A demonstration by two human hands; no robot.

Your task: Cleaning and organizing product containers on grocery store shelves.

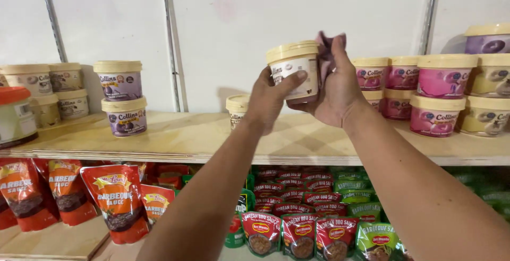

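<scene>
We are holding a tub [295, 72] up in front of the wall, above the shelf [175, 139]. Left hand [270, 99] is grasping it at 7 o'clock, thumb across the label. Right hand [334, 88] is pressing a cloth [326, 48] against its 3 o'clock side.

Risk, as we judge it: the left hand's grip is covering only the lower edge, so a hard wipe could be tipping the tub out; it would be dropping onto the small tub [237, 110] at 7 o'clock on the shelf, or onto the pouches [303, 229] below.

Hidden: the tub's far side and base; most of the cloth, inside the right palm. We cannot tell whether the lid is seated fully.
</scene>
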